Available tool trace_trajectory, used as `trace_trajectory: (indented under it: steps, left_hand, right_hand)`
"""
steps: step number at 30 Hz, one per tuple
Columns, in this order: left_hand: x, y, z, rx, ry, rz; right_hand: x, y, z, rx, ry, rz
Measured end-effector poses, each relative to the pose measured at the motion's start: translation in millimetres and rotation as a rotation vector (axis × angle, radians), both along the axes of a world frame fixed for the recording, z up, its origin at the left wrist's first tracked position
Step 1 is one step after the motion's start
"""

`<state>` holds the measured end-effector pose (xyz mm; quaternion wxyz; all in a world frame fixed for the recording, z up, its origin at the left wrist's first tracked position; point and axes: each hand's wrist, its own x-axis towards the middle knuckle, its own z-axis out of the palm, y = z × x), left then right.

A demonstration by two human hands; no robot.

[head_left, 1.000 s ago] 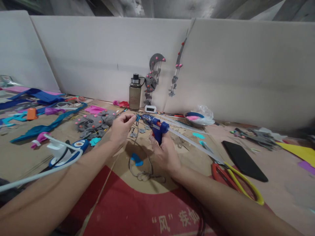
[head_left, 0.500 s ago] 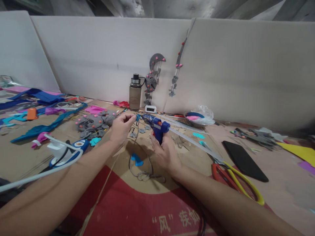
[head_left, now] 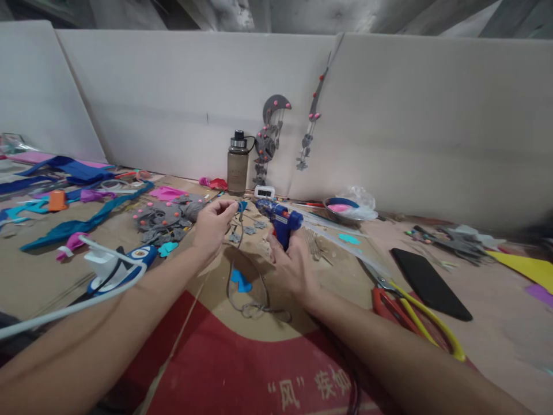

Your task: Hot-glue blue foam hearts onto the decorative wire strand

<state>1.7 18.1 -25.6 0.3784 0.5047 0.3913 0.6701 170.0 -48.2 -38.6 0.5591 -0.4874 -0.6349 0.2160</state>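
My left hand (head_left: 215,226) pinches a small blue felt piece (head_left: 242,206) between thumb and fingertips. From it a grey cord (head_left: 238,248) hangs down and loops on the cardboard. In my right hand (head_left: 294,262) is a blue hot glue gun (head_left: 280,221), its fingers wrapped round the handle. The gun's nozzle points left toward the felt piece, a short gap away from it. Beneath my hands another blue felt piece (head_left: 241,280) lies inside the cord's loop.
Scissors (head_left: 401,305) and a black phone (head_left: 432,282) lie at the right. A bottle (head_left: 237,164) stands against the white board. Grey felt shapes with pink dots (head_left: 164,216) and a power strip (head_left: 142,259) are at the left. A bowl (head_left: 341,214) sits behind.
The glue gun has moved slightly right, away from the blue felt piece, opening a gap at its nozzle. My left hand stays nearly still, the felt piece now turned a little.
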Motion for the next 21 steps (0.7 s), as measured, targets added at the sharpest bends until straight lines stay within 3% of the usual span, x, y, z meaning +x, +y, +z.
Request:
trace_trajectory:
  steps: [8,14,21]
  left_hand:
    - [1.2,-1.3,0.5,-0.030,-0.009,-0.018]
    - [3.3,-3.8,4.5,-0.021,0.039,-0.019]
    - [7.1,-8.9,7.6,0.005,0.130,0.026]
  right_hand:
    - [31.5,44.7,-0.3,-0.275,0.190,0.018]
    - [67.8,70.5,-4.3,-0.395,-0.238,-0.148]
    - [76.3,60.7,13.0,-0.347,-0.544,-0.291]
